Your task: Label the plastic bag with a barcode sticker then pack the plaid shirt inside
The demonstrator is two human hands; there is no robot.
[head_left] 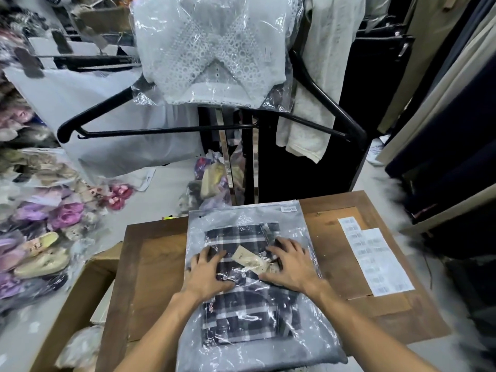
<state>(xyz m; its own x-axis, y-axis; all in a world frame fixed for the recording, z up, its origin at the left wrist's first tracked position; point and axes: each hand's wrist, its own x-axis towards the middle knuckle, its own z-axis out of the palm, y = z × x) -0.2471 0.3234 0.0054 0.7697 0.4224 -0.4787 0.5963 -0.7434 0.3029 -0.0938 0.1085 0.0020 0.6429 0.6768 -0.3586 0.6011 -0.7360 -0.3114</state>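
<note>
Two hangers [161, 122] hang behind the wooden table [150, 277], barcode sheets [381, 261] at right

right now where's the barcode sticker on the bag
In the head view, the barcode sticker sits at the far right corner of the plastic bag, beyond both hands and left of the label sheet.

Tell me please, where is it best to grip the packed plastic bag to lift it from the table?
Probably the plastic bag by its two long side edges, one hand from each side: it lies flat and wide, and the plaid shirt fills its middle.
</note>
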